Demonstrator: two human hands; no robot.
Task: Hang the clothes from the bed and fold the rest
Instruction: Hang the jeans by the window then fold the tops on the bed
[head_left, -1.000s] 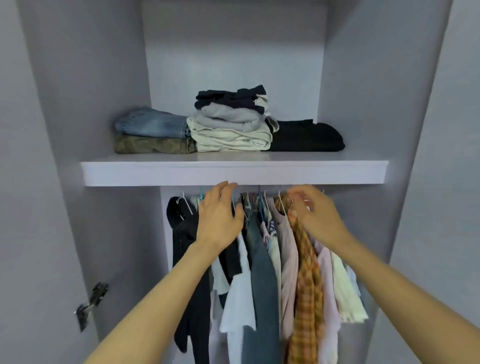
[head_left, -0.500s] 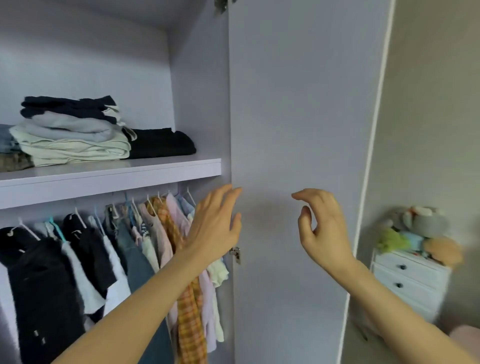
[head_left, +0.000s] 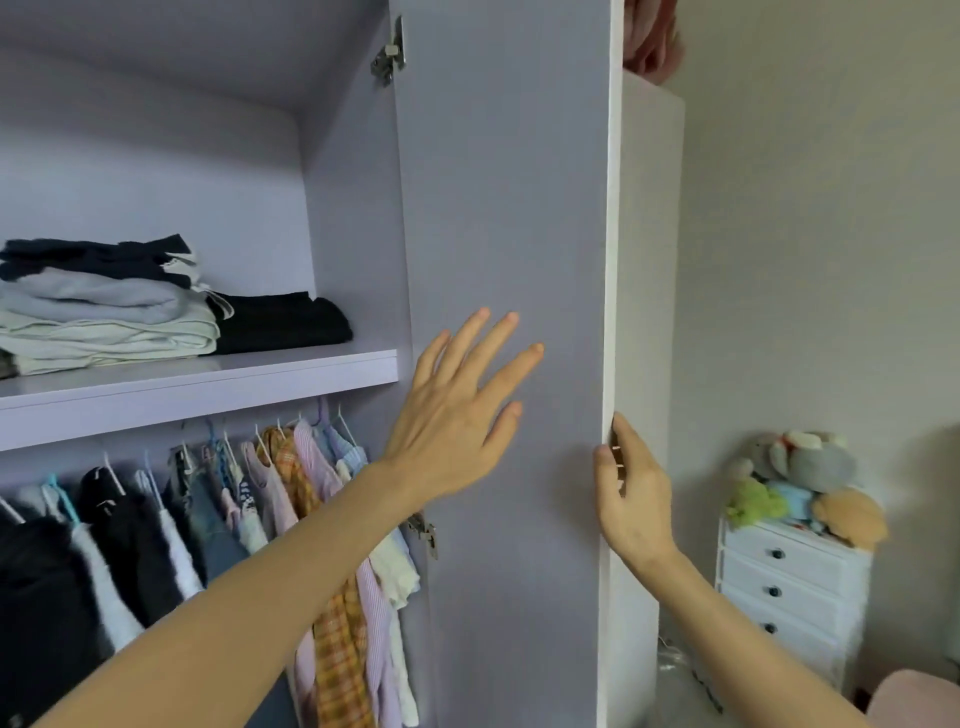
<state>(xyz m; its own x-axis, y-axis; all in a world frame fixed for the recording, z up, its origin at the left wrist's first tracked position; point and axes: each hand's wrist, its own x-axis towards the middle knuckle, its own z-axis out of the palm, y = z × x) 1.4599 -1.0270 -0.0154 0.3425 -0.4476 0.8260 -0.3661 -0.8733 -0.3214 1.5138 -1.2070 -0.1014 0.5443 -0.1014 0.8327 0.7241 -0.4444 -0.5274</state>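
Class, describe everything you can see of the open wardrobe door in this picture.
The wardrobe door is a tall flat panel, pale lilac on its inner face with a white outer edge. It stands swung open. Two metal hinges, an upper hinge and a lower hinge, join it to the wardrobe side. The right hand grips its free edge, thumb on the inner face. The left hand is spread flat in front of the inner face; contact is unclear.
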